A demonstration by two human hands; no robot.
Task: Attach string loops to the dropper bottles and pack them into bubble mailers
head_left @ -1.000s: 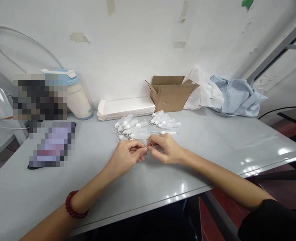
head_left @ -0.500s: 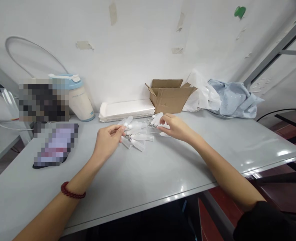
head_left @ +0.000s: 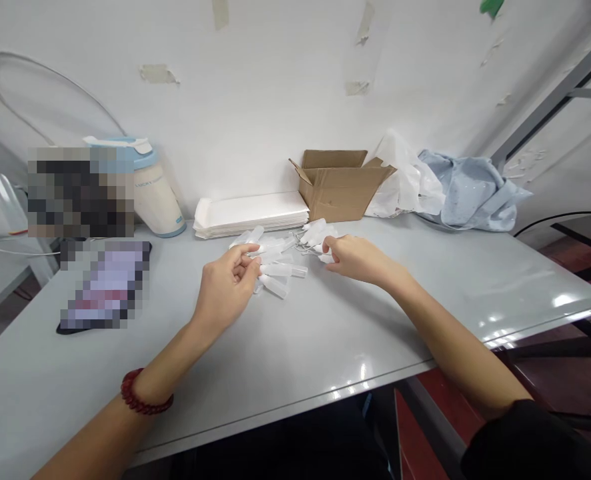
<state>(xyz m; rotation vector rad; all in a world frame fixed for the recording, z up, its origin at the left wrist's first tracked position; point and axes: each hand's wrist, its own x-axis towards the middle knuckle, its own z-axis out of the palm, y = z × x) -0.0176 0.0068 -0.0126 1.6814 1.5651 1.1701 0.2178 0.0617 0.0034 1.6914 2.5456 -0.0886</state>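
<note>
Several small translucent plastic tubes [head_left: 275, 269] with narrow white ends lie in a loose pile on the grey table [head_left: 295, 353]. My left hand [head_left: 228, 283] is at the pile's left side, thumb and forefinger closed at the end of one tube. A second cluster of whitish tubes [head_left: 314, 231] lies just to the right, with thin wire-like pieces among them. My right hand [head_left: 360, 259] reaches in from that side, fingers curled and closed on a tube that they mostly cover.
Behind the pile are a stack of white flat sheets [head_left: 253, 212] and an open cardboard box [head_left: 343, 190]. A white plastic bag [head_left: 405, 183] and light blue cloth [head_left: 480, 193] are to the right. A tumbler [head_left: 158, 197] and a blurred phone-like object [head_left: 106, 283] are at left.
My left hand has moved slightly right and toward me at the pile, turning so its fingers show more. My right hand stays at the right cluster. The view has tilted down a little.
</note>
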